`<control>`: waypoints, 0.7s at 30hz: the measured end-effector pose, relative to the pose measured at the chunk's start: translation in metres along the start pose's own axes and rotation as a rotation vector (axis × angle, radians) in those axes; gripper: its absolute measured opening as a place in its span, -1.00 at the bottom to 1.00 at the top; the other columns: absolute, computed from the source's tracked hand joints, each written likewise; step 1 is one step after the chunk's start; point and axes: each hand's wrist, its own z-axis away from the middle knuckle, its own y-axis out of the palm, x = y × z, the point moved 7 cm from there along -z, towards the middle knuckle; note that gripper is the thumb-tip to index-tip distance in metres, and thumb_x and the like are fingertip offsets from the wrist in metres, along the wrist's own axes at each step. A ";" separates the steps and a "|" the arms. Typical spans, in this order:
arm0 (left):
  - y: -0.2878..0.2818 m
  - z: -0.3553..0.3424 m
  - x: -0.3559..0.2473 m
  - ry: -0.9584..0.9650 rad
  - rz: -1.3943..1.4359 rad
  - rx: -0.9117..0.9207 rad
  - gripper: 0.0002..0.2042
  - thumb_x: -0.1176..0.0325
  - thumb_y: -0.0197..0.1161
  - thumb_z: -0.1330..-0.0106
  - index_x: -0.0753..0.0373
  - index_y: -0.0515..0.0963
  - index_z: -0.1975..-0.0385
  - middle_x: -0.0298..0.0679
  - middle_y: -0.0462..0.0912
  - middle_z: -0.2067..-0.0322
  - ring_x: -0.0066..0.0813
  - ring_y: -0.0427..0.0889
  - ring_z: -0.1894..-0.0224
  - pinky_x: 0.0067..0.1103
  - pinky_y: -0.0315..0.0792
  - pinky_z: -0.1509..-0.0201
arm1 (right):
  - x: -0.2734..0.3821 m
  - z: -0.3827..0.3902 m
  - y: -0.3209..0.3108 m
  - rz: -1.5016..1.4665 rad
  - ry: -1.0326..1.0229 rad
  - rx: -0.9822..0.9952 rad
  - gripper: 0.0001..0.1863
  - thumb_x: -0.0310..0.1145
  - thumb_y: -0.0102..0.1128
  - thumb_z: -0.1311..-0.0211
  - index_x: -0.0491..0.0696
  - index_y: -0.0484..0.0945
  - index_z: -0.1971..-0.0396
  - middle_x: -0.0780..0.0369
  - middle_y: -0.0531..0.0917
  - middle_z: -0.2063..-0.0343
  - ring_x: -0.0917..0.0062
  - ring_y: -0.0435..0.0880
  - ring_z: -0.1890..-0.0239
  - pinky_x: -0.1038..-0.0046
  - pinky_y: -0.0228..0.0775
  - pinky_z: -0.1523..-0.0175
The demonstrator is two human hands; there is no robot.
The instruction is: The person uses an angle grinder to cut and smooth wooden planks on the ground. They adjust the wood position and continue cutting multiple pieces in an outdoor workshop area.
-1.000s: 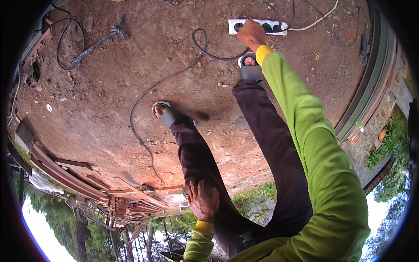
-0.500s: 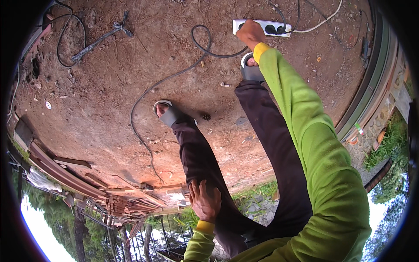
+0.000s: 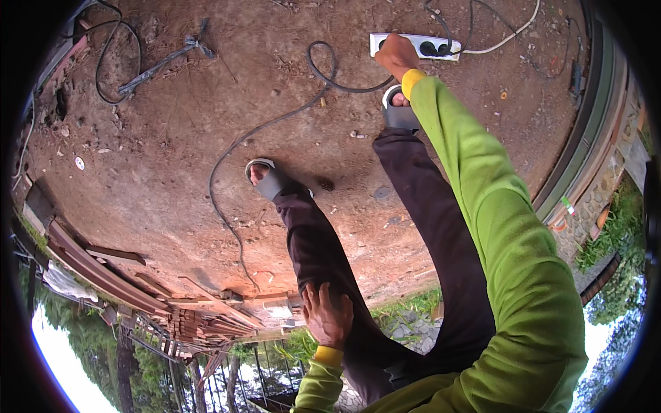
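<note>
A white power strip with dark sockets lies on the bare soil at the far right of centre. My right hand is closed over its left part, fingers curled down. From under this hand comes a dark power cable, which loops left and runs back along the ground. The cable's end and any plug there are hidden by the hand. Another dark plug sits in the strip's right part. My left hand lies on my left leg, its fingers spread and holding nothing.
My sandalled feet stand on the soil, the right sandal close below the strip. A white cable leaves the strip's right end. Dark cord and a plastic-wrapped bundle lie far left. Stacked wooden pieces are at lower left; a curved edging bounds the right.
The whole view has shifted very slightly. My right hand stays on the strip and my left hand stays on my leg.
</note>
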 end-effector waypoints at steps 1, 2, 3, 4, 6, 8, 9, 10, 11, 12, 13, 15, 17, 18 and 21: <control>0.002 -0.001 0.001 0.001 -0.003 -0.002 -0.45 0.09 0.24 -0.16 0.19 0.43 -0.15 0.14 0.29 -0.29 0.13 0.23 -0.36 -0.09 0.16 -0.35 | -0.001 0.001 0.002 0.014 0.017 -0.002 -0.71 -0.35 0.25 0.02 -0.19 0.70 0.30 -0.07 0.70 0.25 0.07 0.71 0.13 0.19 0.57 0.02; 0.001 -0.002 0.001 0.001 0.006 -0.010 -0.46 0.10 0.25 -0.16 0.21 0.45 -0.13 0.15 0.30 -0.28 0.15 0.23 -0.35 -0.10 0.17 -0.35 | 0.000 0.000 0.002 0.017 0.024 -0.023 -0.71 -0.35 0.25 0.02 -0.18 0.70 0.29 -0.07 0.70 0.24 0.07 0.71 0.13 0.19 0.57 0.02; -0.002 -0.003 -0.001 0.000 0.015 -0.017 -0.47 0.11 0.26 -0.15 0.23 0.47 -0.11 0.16 0.31 -0.27 0.17 0.24 -0.34 -0.10 0.18 -0.34 | -0.001 -0.002 0.000 0.021 0.032 -0.045 -0.71 -0.35 0.25 0.02 -0.17 0.70 0.29 -0.07 0.70 0.24 0.06 0.71 0.14 0.19 0.57 0.02; -0.003 0.000 -0.001 -0.005 0.024 -0.014 -0.48 0.13 0.26 -0.15 0.25 0.48 -0.09 0.18 0.32 -0.26 0.19 0.25 -0.33 -0.10 0.20 -0.33 | -0.003 0.000 0.000 0.029 0.041 -0.055 -0.72 -0.36 0.25 0.02 -0.17 0.70 0.29 -0.07 0.70 0.24 0.06 0.71 0.14 0.19 0.57 0.03; -0.003 0.000 -0.002 0.000 0.001 -0.012 -0.48 0.12 0.27 -0.15 0.24 0.48 -0.10 0.18 0.32 -0.26 0.19 0.25 -0.33 -0.10 0.21 -0.33 | 0.000 -0.003 0.001 0.028 -0.010 0.009 -0.69 -0.34 0.26 0.03 -0.14 0.70 0.26 -0.06 0.70 0.23 0.07 0.70 0.11 0.20 0.57 0.01; -0.002 -0.002 -0.003 0.005 -0.001 -0.020 -0.48 0.12 0.27 -0.15 0.24 0.48 -0.10 0.17 0.32 -0.27 0.18 0.25 -0.34 -0.11 0.21 -0.33 | -0.002 -0.002 0.000 0.003 0.031 -0.009 -0.68 -0.32 0.27 0.04 -0.14 0.70 0.26 -0.06 0.70 0.22 0.07 0.69 0.10 0.18 0.55 0.00; -0.002 -0.001 -0.002 0.002 0.006 -0.020 -0.47 0.12 0.27 -0.15 0.23 0.48 -0.10 0.17 0.32 -0.27 0.18 0.25 -0.34 -0.11 0.21 -0.33 | -0.002 -0.002 0.000 -0.004 0.028 -0.006 -0.68 -0.31 0.28 0.04 -0.14 0.70 0.26 -0.06 0.70 0.21 0.07 0.69 0.09 0.18 0.55 -0.01; -0.002 -0.001 0.000 0.003 0.011 -0.023 -0.47 0.12 0.27 -0.15 0.23 0.47 -0.10 0.17 0.31 -0.27 0.18 0.24 -0.34 -0.11 0.21 -0.33 | -0.003 -0.003 0.000 -0.014 0.028 -0.007 -0.67 -0.31 0.29 0.05 -0.14 0.70 0.26 -0.06 0.70 0.21 0.07 0.69 0.09 0.18 0.55 -0.01; -0.002 -0.001 0.001 -0.003 0.007 -0.015 -0.47 0.12 0.27 -0.15 0.23 0.47 -0.11 0.17 0.31 -0.27 0.18 0.24 -0.34 -0.12 0.21 -0.33 | -0.004 -0.004 0.000 -0.024 0.028 -0.007 -0.67 -0.31 0.29 0.05 -0.14 0.70 0.26 -0.06 0.70 0.21 0.07 0.69 0.09 0.18 0.55 -0.01; -0.002 0.000 0.001 -0.010 0.003 -0.008 -0.47 0.12 0.27 -0.14 0.23 0.47 -0.11 0.18 0.31 -0.27 0.18 0.24 -0.34 -0.12 0.20 -0.34 | -0.006 -0.004 -0.001 -0.028 0.040 -0.008 -0.66 -0.31 0.29 0.06 -0.15 0.70 0.25 -0.06 0.70 0.21 0.07 0.69 0.09 0.18 0.55 -0.01; -0.002 0.000 0.001 -0.019 0.003 -0.003 -0.47 0.12 0.27 -0.14 0.22 0.47 -0.11 0.18 0.31 -0.27 0.18 0.24 -0.34 -0.12 0.20 -0.34 | -0.005 -0.003 -0.002 -0.030 0.047 -0.010 -0.66 -0.30 0.30 0.06 -0.15 0.69 0.25 -0.06 0.70 0.21 0.07 0.69 0.09 0.19 0.55 -0.01; -0.003 0.000 0.001 -0.014 0.014 -0.012 -0.47 0.12 0.27 -0.14 0.22 0.47 -0.10 0.18 0.31 -0.27 0.18 0.24 -0.34 -0.13 0.19 -0.35 | -0.001 -0.001 -0.006 -0.021 0.050 -0.007 -0.65 -0.28 0.29 0.03 -0.16 0.69 0.23 -0.06 0.70 0.20 0.07 0.69 0.08 0.19 0.55 -0.02; -0.005 0.001 0.003 -0.002 0.020 -0.022 -0.48 0.12 0.27 -0.15 0.22 0.47 -0.10 0.18 0.31 -0.27 0.17 0.25 -0.34 -0.13 0.19 -0.35 | -0.011 -0.006 -0.003 -0.043 0.102 0.015 -0.64 -0.27 0.27 0.01 -0.16 0.69 0.21 -0.05 0.70 0.19 0.06 0.68 0.06 0.20 0.54 -0.03; -0.007 0.001 0.003 0.010 0.017 -0.026 -0.48 0.12 0.27 -0.15 0.21 0.47 -0.11 0.18 0.32 -0.27 0.17 0.25 -0.34 -0.13 0.20 -0.34 | -0.020 -0.008 -0.004 -0.056 0.135 0.023 -0.64 -0.26 0.26 -0.01 -0.16 0.68 0.21 -0.04 0.70 0.18 0.06 0.67 0.04 0.20 0.53 -0.04; -0.012 0.002 0.006 -0.004 0.018 -0.034 -0.48 0.12 0.26 -0.15 0.21 0.47 -0.10 0.17 0.33 -0.26 0.16 0.26 -0.33 -0.12 0.21 -0.33 | -0.016 0.010 -0.017 -0.345 0.309 0.127 -0.52 0.00 0.18 -0.17 -0.20 0.66 0.36 0.05 0.72 0.43 0.29 0.74 0.39 0.29 0.60 0.30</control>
